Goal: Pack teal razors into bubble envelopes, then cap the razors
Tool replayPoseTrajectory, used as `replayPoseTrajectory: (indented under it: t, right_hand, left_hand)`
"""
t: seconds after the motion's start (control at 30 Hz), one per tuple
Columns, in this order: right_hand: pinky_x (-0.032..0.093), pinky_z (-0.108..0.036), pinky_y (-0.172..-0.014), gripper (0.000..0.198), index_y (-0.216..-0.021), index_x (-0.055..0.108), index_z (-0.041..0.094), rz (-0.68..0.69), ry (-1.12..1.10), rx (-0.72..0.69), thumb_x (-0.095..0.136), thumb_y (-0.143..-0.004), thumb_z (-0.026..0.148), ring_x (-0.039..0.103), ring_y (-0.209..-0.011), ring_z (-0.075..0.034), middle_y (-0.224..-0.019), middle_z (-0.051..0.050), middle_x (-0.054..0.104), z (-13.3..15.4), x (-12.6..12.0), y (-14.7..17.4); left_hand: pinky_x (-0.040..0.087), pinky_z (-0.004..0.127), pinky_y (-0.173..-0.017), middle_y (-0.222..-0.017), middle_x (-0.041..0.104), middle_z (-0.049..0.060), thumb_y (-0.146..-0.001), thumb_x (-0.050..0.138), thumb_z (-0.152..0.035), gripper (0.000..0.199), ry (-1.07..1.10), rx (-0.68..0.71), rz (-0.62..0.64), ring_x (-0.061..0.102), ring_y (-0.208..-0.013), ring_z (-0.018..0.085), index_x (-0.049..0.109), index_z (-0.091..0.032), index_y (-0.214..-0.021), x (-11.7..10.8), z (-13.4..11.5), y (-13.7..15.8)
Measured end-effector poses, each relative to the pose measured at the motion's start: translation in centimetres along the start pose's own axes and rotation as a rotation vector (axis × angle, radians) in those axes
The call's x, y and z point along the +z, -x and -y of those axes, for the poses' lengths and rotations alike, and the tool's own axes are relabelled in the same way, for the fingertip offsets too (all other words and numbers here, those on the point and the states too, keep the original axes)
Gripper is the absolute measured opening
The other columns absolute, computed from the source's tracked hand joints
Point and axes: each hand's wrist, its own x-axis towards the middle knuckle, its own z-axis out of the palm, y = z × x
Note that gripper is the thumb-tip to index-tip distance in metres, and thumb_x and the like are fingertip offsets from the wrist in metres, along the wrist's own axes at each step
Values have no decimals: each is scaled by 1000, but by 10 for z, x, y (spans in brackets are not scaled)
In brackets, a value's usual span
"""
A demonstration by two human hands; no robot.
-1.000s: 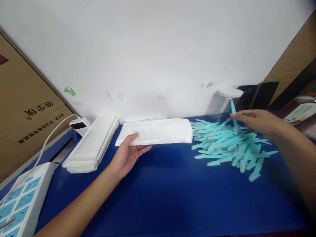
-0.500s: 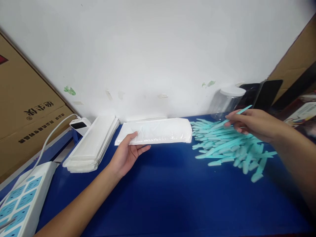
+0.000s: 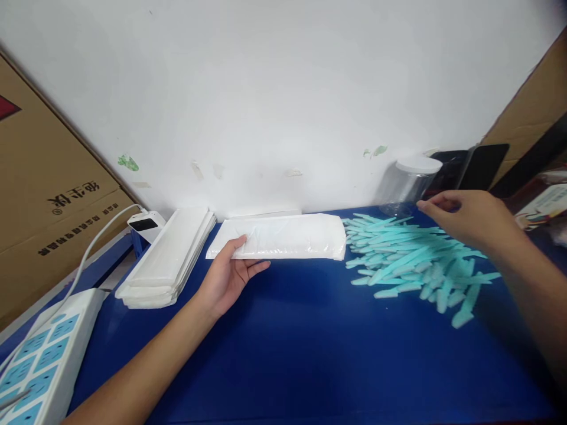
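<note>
My left hand (image 3: 230, 274) grips the lower left edge of a flat white pouch (image 3: 287, 236), thumb on top and fingers beneath. The pouch lies lengthwise near the wall and has a shiny, clear-looking front. On the right, my right hand (image 3: 465, 215) hovers over the back of a pile of turquoise eyebrow razors (image 3: 411, 254). Its thumb and forefinger are pinched together, and no razor shows between them. The razors lie loosely across each other, just right of the pouch.
A stack of similar white pouches (image 3: 166, 260) lies at the left. Beside it are a white device (image 3: 148, 223) with a cable and a power strip (image 3: 48, 360). Behind the razors stands a clear jar (image 3: 414, 183) with a white lid. A cardboard box (image 3: 53, 195) borders the left.
The turquoise razor that my right hand held is no longer seen in it. The right hand has shifted slightly right, while my left hand keeps its grip on the pouch.
</note>
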Motion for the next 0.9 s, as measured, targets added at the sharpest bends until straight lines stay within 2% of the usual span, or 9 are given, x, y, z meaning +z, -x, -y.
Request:
replayPoseTrajectory:
  t: [0.07,0.13,0.17,0.23,0.33,0.53,0.67,0.77,0.9]
  right_hand:
    - [39,-32,-59,27,-90,80,19,135,-174,-30,77,-88,46,50,-66,-17,-89,-8,74,15,7,15]
    - [44,-29,-53,34,-107,81,21,431,-507,-42,75,-93,52,47,-59,-13,-97,-7,77,34,16,40]
    - [51,-29,-54,37,-115,80,23,630,-716,1,79,-91,51,55,-63,-14,-106,-9,78,45,21,55]
    - [65,-33,-67,42,-128,77,27,864,-981,92,82,-92,48,74,-90,-24,-125,-12,77,66,32,86]
    - [70,-45,-86,43,-142,70,29,1095,-1213,154,69,-103,47,77,-106,-29,-137,-12,74,87,44,123]
    - [69,-33,-69,37,-140,68,23,1108,-1301,292,67,-104,28,76,-75,-19,-102,-9,81,88,57,139]
    - [64,-27,-57,30,-133,70,21,1140,-1271,391,63,-104,25,71,-65,-17,-78,-3,74,84,68,143]
    - [61,-24,-53,27,-127,72,21,1166,-1270,457,64,-102,23,68,-61,-15,-75,-1,71,84,74,149]
    - [57,-22,-47,24,-122,73,18,1259,-1286,507,60,-103,26,64,-56,-14,-69,-1,68,85,78,156]
  left_hand:
    - [72,32,-75,-119,82,9,-99,71,-23,21,-17,27,16,81,-95,23,73,-18,-119,1,-2,0]
    - [72,31,-73,-118,82,9,-99,71,-26,22,-46,59,41,81,-96,23,75,-18,-119,2,-4,2]
    - [72,31,-72,-118,82,10,-100,71,-28,23,-65,73,57,81,-96,24,75,-17,-119,2,-5,3]
    - [71,33,-69,-114,83,11,-100,72,-34,27,-121,100,100,81,-94,26,76,-16,-120,3,-5,6]
    - [71,39,-67,-109,82,13,-97,77,-43,36,-216,148,166,81,-87,29,77,-15,-119,4,0,11]
    - [66,48,-97,-101,83,14,-83,90,-48,56,-351,216,231,80,-105,39,77,-15,-126,-2,7,17]
    - [57,45,-115,-131,77,13,-65,103,-37,95,-317,309,168,68,-135,39,61,-26,-150,1,7,23]
    - [52,41,-119,-157,62,13,-52,107,-24,113,-273,404,170,54,-151,39,56,-31,-153,13,7,30]
    - [53,46,-117,-152,66,14,-45,106,-14,120,-209,401,252,54,-150,41,53,-33,-151,24,3,37]
